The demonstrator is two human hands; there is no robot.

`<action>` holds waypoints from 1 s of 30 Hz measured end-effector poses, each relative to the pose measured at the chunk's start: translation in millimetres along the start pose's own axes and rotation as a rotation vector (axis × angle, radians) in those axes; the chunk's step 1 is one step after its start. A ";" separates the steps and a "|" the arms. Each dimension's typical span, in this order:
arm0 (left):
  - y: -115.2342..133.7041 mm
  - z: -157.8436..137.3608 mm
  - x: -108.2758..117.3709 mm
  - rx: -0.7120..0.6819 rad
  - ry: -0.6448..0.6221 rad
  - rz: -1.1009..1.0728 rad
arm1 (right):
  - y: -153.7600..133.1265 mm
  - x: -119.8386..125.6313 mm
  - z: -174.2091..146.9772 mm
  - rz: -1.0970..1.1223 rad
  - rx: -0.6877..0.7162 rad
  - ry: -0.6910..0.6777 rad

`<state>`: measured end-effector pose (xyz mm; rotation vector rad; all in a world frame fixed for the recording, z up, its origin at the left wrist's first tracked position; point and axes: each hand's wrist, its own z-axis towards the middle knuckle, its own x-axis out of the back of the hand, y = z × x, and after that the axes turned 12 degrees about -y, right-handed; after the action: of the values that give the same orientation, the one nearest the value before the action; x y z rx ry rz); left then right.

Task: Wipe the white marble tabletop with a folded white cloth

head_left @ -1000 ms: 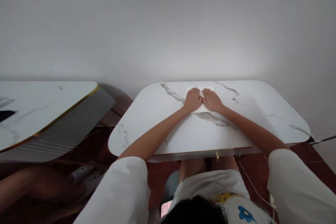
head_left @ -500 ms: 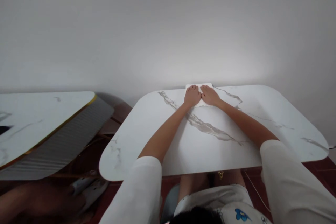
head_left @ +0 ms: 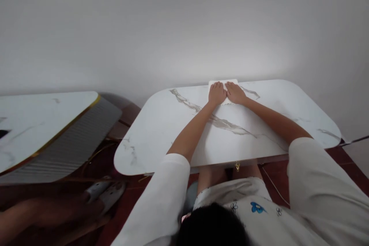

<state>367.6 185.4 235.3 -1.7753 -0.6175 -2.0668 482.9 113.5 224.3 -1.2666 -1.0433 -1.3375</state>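
Note:
A white cloth [head_left: 227, 101] lies at the back edge of a white marble-patterned table [head_left: 161, 130], close to the wall. My left hand [head_left: 217, 93] rests flat on its left part, fingers stretched forward. Beside it, my right hand [head_left: 235, 93] presses flat on the right part, also with straight fingers. The two thumbs meet or nearly meet at the middle. Both arms reach out straight across the tabletop, and much of the cloth is covered by the hands.
A plain wall [head_left: 184, 27] runs behind the table. To the left stands a second marble-patterned table [head_left: 57, 123] with a gold edge and a ribbed grey side. Another person's bare leg and light clog [head_left: 112, 196] show at the lower left, over a dark red floor.
Both hands and the cloth have slid a little to the right along the table's back edge. The camera view has shifted, so the tables appear higher in the picture.

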 end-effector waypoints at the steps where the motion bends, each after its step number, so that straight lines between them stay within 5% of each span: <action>1: 3.4 -4.8 0.2 0.002 -0.001 -0.003 | -1.8 1.4 -6.1 -0.003 -0.005 -0.007; 22: 85.6 -181.5 22.2 -0.027 -0.136 -0.004 | -76.6 9.7 -196.1 0.103 -0.028 -0.013; 30: 116.8 -184.0 20.2 -0.073 -0.168 -0.025 | -53.5 13.7 -227.9 0.131 0.014 -0.050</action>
<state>271.8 -11.1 244.6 -2.0079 -0.6201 -1.9935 395.5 -104.0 220.2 -1.3403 -0.9847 -1.2024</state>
